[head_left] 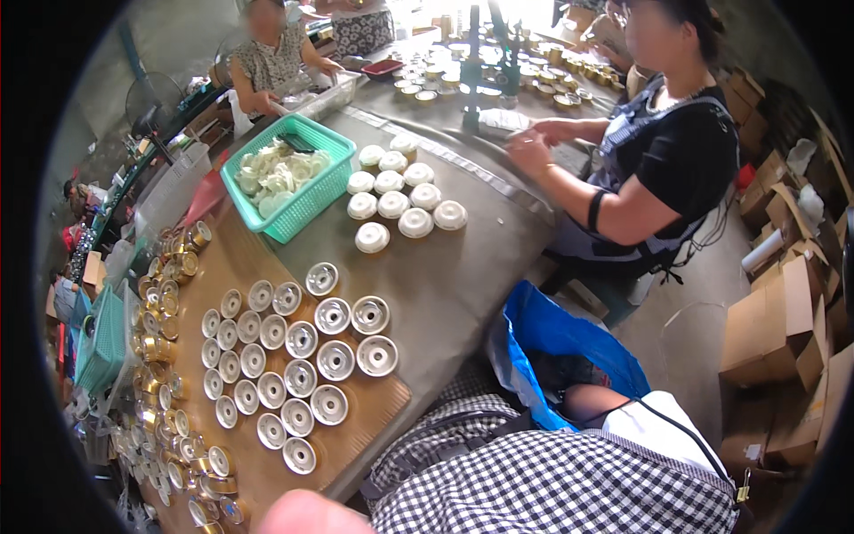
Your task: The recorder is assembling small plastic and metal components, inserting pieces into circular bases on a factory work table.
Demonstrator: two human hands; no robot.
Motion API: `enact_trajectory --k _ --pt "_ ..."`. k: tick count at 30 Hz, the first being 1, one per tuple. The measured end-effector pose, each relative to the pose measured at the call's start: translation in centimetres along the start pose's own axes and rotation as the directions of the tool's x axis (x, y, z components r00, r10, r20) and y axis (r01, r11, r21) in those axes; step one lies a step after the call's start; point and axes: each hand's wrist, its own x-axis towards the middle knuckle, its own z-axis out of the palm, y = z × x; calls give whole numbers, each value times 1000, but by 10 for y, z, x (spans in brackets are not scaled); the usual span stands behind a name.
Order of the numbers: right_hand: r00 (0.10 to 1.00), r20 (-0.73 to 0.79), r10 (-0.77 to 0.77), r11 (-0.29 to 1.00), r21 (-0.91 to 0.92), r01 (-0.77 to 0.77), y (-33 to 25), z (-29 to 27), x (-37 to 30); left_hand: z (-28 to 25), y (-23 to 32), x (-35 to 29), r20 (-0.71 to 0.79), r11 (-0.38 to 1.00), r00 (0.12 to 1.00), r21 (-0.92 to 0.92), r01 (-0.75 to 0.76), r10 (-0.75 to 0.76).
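Note:
At the lower edge, a blurred rounded bit of skin (311, 514) is all that shows of what seems to be my left hand; its fingers cannot be made out. My right arm (594, 405), bare below a white sleeve, reaches into an open blue bag (587, 336) beside my checked apron. The bag hides that hand and whatever it may hold. Left of the bag, round parts with pale dished tops (302, 339) stand in rows on a brown cardboard sheet (213, 285). Beyond them, white-capped round parts (393, 205) are grouped on the grey table (427, 303).
A teal basket (311, 191) holds thin pale pieces. Gold-rimmed rings (160, 349) pile along the left edge. A co-worker's hands (534, 153) are over the table at the right; another person (267, 71) sits at the far left. Cardboard boxes (765, 325) stand on the right.

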Motion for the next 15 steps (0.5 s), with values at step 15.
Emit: enact_trajectory --k 15 --pt "991 96 92 996 -28 -90 451 -211 -235 -22 47 -93 866 467 94 171 868 -492"
